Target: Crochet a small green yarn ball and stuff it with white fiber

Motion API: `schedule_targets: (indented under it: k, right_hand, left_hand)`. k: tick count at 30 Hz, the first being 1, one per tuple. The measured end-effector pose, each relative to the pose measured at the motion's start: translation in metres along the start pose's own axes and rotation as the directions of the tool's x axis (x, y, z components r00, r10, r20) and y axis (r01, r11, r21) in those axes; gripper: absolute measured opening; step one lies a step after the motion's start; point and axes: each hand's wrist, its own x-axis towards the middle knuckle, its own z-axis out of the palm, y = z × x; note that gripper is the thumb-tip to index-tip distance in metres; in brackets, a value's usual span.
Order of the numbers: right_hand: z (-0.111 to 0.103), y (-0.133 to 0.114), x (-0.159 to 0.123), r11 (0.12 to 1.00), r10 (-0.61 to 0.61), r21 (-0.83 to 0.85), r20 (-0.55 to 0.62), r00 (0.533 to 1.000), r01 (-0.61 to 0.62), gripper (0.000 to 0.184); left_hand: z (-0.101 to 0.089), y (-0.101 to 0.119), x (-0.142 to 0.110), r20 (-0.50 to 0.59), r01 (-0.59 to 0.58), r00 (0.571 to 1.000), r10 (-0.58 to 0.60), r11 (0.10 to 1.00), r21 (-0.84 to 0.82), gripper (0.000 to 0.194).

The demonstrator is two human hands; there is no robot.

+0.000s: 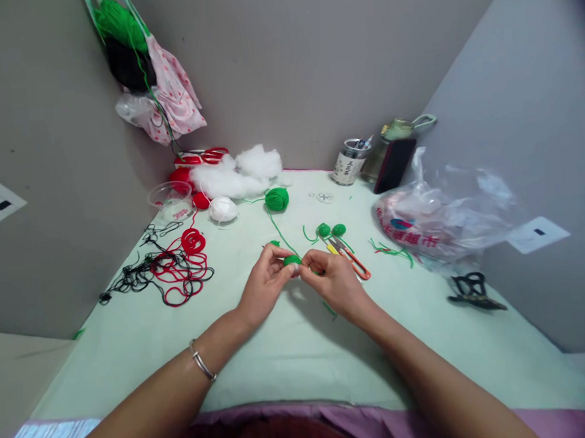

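Note:
Above the middle of the table, my left hand (269,272) pinches a small rounded green yarn piece (292,260), apparently crocheted. My right hand (332,276) is closed at its right side, thumb and finger pressed together at the edge; a small whitish bit shows beneath, too small to name. A strand runs from near my fingers up to a green yarn ball (276,199). Beyond my right hand lie two small green balls (331,230) with loose tails. Close by are orange-handled scissors (358,266), partly hidden, and a yellow tool part (332,249).
Tangled black and red yarn (178,267) lies left, near a white yarn ball (223,209) and white stuffing (234,175). A can of pens (351,161), a dark phone (395,165), a plastic bag (437,215) and a black claw clip (474,291) occupy the right.

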Motion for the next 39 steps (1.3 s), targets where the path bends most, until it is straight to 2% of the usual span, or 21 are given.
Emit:
schedule_targets:
  k: [4, 7, 11, 14, 20, 25, 31, 37, 39]
  right_hand:
    - [0.000, 0.000, -0.001, 1.000, -0.005, -0.009, -0.005, 1.000, 0.005, 0.027]
    - [-0.001, -0.003, -0.003, 0.999, -0.048, -0.012, 0.060, 0.997, 0.049, 0.026]
    - [0.002, -0.011, -0.011, 0.985, -0.131, -0.092, 0.135, 0.982, 0.144, 0.018]
    - [0.007, -0.015, -0.016, 0.979, -0.141, -0.128, 0.156, 0.978, 0.162, 0.017]
    - [0.013, -0.014, -0.014, 0.983, -0.123, -0.117, 0.130, 0.984, 0.139, 0.016]
    - [0.014, -0.017, -0.014, 0.992, -0.122, -0.016, 0.105, 0.987, 0.125, 0.019]
    - [0.012, -0.018, -0.015, 0.991, -0.074, 0.120, 0.106, 0.992, 0.061, 0.024]
    - [0.022, -0.018, -0.019, 0.994, -0.102, -0.037, 0.111, 0.989, 0.106, 0.024]
    - [0.024, -0.017, -0.019, 0.993, -0.100, -0.043, 0.118, 0.988, 0.106, 0.023]
  left_hand:
    - [-0.003, -0.002, 0.003, 0.014, 0.007, 1.000, -0.007, 1.000, -0.014, 0.029]
    - [-0.006, -0.004, 0.005, 0.005, 0.009, 1.000, -0.009, 1.000, 0.001, 0.027]
    - [-0.008, -0.006, 0.006, -0.037, -0.008, 0.999, 0.010, 0.998, 0.069, 0.020]
    - [-0.006, -0.007, 0.006, -0.083, -0.051, 0.995, 0.062, 0.989, 0.138, 0.018]
    - [-0.005, -0.010, 0.011, -0.126, -0.121, 0.981, 0.145, 0.976, 0.182, 0.019]
    - [-0.005, -0.006, 0.009, -0.157, -0.157, 0.972, 0.176, 0.979, 0.127, 0.021]
    - [0.000, 0.005, 0.002, -0.149, -0.115, 0.982, 0.114, 0.993, 0.005, 0.022]
    - [0.000, 0.008, 0.005, -0.145, -0.046, 0.988, 0.046, 0.999, -0.001, 0.018]
    - [-0.002, 0.006, 0.007, -0.151, -0.030, 0.988, 0.029, 1.000, -0.004, 0.020]
